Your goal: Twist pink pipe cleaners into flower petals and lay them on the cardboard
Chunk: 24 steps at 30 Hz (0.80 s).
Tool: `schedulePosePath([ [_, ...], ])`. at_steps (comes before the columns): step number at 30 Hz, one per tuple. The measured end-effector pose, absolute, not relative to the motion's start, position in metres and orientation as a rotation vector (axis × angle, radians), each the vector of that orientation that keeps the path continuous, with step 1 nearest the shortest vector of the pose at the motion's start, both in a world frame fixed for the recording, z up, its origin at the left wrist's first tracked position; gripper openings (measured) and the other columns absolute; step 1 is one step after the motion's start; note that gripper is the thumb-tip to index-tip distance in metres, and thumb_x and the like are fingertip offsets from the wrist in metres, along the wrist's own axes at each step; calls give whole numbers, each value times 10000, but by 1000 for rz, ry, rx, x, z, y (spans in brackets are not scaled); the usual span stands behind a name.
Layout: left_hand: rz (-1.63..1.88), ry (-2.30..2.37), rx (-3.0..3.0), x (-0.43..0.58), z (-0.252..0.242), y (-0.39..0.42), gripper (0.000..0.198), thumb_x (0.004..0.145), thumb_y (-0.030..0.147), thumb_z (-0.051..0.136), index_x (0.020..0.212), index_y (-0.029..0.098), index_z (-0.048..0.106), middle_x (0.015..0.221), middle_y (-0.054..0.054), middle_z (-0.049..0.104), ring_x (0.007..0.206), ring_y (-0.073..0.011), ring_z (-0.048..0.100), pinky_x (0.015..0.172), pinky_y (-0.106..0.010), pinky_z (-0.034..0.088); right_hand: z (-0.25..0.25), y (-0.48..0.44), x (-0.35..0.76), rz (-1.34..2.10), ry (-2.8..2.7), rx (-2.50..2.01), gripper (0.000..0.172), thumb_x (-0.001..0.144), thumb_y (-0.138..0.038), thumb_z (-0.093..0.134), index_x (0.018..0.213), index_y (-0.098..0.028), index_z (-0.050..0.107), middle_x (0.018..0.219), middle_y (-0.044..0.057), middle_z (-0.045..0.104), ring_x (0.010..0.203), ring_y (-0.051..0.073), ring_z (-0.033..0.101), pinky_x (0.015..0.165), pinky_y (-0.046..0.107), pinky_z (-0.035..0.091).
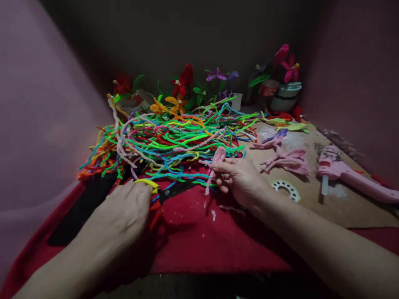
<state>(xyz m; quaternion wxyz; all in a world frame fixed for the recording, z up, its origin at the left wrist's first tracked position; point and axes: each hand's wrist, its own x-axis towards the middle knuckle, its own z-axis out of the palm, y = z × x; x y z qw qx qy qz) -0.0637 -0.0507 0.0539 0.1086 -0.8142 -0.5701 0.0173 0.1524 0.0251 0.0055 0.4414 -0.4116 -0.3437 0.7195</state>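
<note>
My left hand is closed round a pair of scissors with dark blades and yellow and orange handles. The blades point right, over the red cloth. In my right hand, thumb and fingers pinch a pink pipe cleaner bent into a petal-like loop, its twisted tail hanging downward. The scissors and the pink loop are apart. Just behind both hands spreads a heap of loose pipe cleaners in green, blue, pink, red and other colours.
Right of me, a cardboard sheet bears pink petal pieces, a white ring with holes and a pink glue gun. Finished pipe cleaner flowers and a lidded tub stand behind. Pink scraps dot the red cloth.
</note>
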Motion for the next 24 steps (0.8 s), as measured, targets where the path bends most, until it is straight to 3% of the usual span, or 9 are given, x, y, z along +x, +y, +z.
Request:
schedulePosePath([
  [7, 468, -1489, -2380, -45, 51, -43, 260, 719, 31, 347, 608, 156, 546, 648, -97, 569, 573, -214, 511, 592, -357, 418, 4, 26, 154, 1776, -924, -1031, 125, 673, -160, 595, 570, -124, 534, 530, 20, 572, 374, 57, 428, 299, 172, 269],
  [14, 385, -1344, -2295, -47, 40, -37, 226, 750, 51, 366, 652, 140, 548, 626, -88, 550, 587, -236, 522, 617, -385, 416, 10, 23, 153, 1780, -937, -1084, 155, 657, -138, 570, 513, -126, 515, 431, -16, 496, 332, 56, 399, 290, 174, 259],
  [24, 449, -1364, -2292, -42, 43, -34, 271, 752, 5, 346, 681, 121, 581, 667, -119, 573, 612, -245, 530, 620, -384, 404, 7, 23, 156, 1835, -982, -1112, 130, 668, -160, 592, 550, -120, 554, 499, 9, 541, 369, 54, 420, 308, 172, 281],
])
